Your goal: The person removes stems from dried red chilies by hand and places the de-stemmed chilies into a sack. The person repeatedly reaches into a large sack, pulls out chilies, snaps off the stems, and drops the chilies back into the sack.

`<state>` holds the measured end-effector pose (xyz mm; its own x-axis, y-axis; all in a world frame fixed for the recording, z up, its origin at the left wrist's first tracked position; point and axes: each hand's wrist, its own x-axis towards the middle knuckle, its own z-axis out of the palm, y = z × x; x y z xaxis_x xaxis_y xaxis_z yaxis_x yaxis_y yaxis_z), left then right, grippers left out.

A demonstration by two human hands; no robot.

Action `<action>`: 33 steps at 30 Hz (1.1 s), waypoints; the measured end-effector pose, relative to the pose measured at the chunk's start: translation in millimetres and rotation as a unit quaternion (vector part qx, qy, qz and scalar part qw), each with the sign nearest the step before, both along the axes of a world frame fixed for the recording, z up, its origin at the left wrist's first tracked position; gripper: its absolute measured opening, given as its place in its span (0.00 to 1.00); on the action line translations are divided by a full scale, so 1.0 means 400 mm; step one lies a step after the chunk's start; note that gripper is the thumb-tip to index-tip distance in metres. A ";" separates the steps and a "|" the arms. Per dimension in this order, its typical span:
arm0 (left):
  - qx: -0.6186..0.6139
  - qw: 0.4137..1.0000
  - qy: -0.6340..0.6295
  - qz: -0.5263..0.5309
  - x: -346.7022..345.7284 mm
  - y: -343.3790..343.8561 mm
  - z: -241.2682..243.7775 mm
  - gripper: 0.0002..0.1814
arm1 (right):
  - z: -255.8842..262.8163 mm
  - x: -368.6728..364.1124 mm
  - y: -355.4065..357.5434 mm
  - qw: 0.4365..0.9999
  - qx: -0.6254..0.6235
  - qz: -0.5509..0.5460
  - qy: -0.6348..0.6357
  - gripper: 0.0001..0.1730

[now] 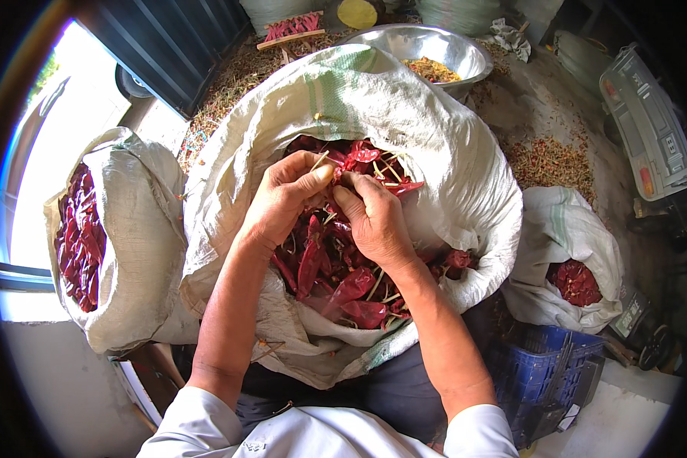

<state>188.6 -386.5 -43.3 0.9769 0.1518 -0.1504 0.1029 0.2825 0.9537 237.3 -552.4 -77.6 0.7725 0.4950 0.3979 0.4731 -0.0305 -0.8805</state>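
Note:
A large white woven sack (446,154) with a green stripe lies wide open before me, its rim rolled outward. Dried red chili peppers (352,286), many with pale stems, fill its mouth. Above them, both hands meet at one dried chili (338,173), mostly covered by fingers. My left hand (286,197) pinches its pale stem (320,160) between thumb and forefinger. Close beside it, my right hand (373,220) grips the red body with thumb and bent fingers. Whether the stem is still joined to the body is hidden.
To the left stands another sack (140,194) of red chilies; a smaller sack (572,223) sits at right. Beyond the big sack are a steel basin (475,60) with yellowish bits and a small low stool (291,39). A blue plastic crate (541,360) is at lower right.

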 end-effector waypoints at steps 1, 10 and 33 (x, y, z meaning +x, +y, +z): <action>0.009 1.000 -0.007 0.014 -0.001 -0.008 0.004 0.10 | -0.001 0.000 -0.001 1.000 0.009 0.011 -0.010 0.17; 0.230 0.972 -0.057 -0.002 -0.004 -0.026 -0.021 0.10 | -0.006 -0.001 -0.019 0.992 -0.010 0.063 0.110 0.13; -0.030 0.947 -0.056 0.315 0.033 0.120 -0.019 0.13 | -0.032 -0.026 -0.023 0.999 0.023 0.023 0.011 0.06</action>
<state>202.0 -338.4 -50.9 0.7050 0.7050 -0.0773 -0.2059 0.3077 0.9289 227.1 -561.6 -90.2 0.7580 0.5123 0.4038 0.4533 0.0314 -0.8908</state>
